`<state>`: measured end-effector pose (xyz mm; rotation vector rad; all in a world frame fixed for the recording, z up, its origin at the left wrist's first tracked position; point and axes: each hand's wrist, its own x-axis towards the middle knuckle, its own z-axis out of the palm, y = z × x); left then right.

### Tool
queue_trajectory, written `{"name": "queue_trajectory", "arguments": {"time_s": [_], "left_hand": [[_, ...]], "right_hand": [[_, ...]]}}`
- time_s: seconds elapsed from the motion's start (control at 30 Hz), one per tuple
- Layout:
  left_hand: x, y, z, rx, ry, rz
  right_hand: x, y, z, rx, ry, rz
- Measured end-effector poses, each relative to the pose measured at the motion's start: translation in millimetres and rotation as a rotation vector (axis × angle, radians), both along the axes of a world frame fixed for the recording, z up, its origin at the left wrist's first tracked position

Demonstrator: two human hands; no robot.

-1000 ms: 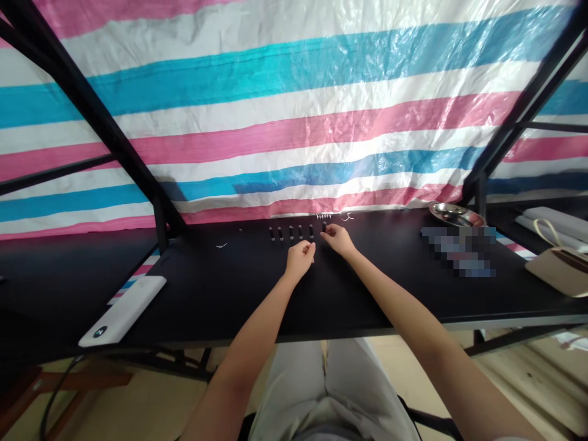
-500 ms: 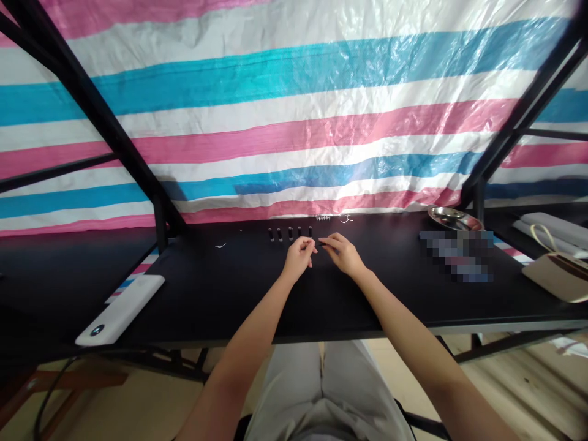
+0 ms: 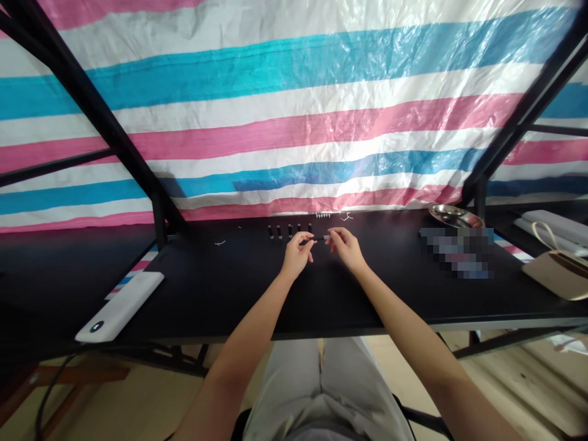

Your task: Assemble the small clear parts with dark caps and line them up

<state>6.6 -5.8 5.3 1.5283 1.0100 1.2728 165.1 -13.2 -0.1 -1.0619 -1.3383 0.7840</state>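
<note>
Over the black table, both my hands meet at a small thin dark stick [image 3: 318,238] with a greyish part at its right end; its exact kind is too small to make out. My left hand [image 3: 296,256] pinches its left end between thumb and fingers. At the greyish right end, the fingertips of my right hand [image 3: 346,250] are closed. Just beyond my left hand stands a row of several small black pieces [image 3: 278,232] with pale ends. Farther back lie a row of tiny white pieces [image 3: 323,215] and a loose white cluster [image 3: 346,216].
A white oblong device [image 3: 122,306] lies at the table's left. To the right are a shiny metal dish [image 3: 441,211], a blurred-out patch [image 3: 459,257] and a beige pouch [image 3: 558,275]. A striped sheet [image 3: 294,110] hangs behind, between black frame posts [image 3: 133,165].
My right hand has shifted slightly right and up, away from my left. More of the dark stick and its greyish end now shows between them.
</note>
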Motion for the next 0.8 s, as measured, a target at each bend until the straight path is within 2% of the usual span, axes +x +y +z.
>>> {"name": "queue_trajectory", "arguments": {"time_s": [0.13,0.8], "left_hand": [[1,-1,1.4,0.011,0.002,0.001],[-1,1,2.1,-0.021,-0.052,0.01]], "right_hand": [[-5,-1,4.0,-0.073,0.117,0.087],[-1,-3,12.4,-0.104,0.248,0.06]]}}
